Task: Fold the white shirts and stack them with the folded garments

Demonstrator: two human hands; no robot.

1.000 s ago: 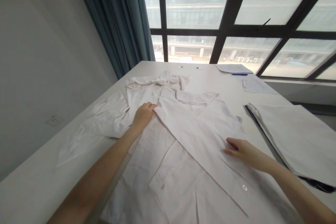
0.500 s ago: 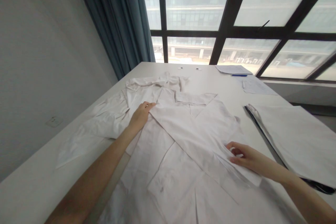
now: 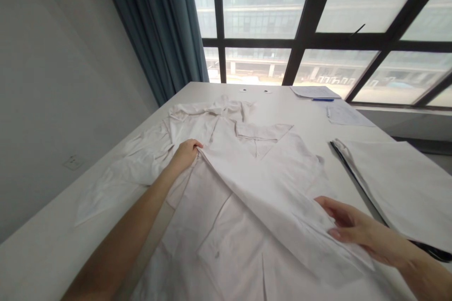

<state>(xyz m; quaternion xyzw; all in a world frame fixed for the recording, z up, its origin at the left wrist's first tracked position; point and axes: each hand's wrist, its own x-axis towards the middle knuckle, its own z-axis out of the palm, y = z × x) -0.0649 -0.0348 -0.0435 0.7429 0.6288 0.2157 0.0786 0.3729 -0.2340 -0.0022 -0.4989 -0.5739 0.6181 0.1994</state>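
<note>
A white coat [image 3: 247,216] with a collar and a front panel lies spread across the table before me. My left hand [image 3: 186,154] pinches the upper corner of the front panel, whose edge runs slanting down to the right and stands a little off the layer beneath. On the coat's right side rests my right hand [image 3: 348,225], thumb and fingers apart, touching the cloth near a fold. A small round button [image 3: 217,254] shows on the lower layer. What lies under my right fingers is partly hidden.
Another crumpled white garment [image 3: 148,155] lies along the left. To the right is a folded white cloth [image 3: 406,183] with a dark edge. Papers [image 3: 314,92] and a blue pen [image 3: 322,99] lie at the back right, before the window. A curtain [image 3: 158,23] hangs behind left.
My left hand has drawn the panel's corner slightly left and down, lifting its edge. My right hand has moved right and toward me, its fingers more stretched.
</note>
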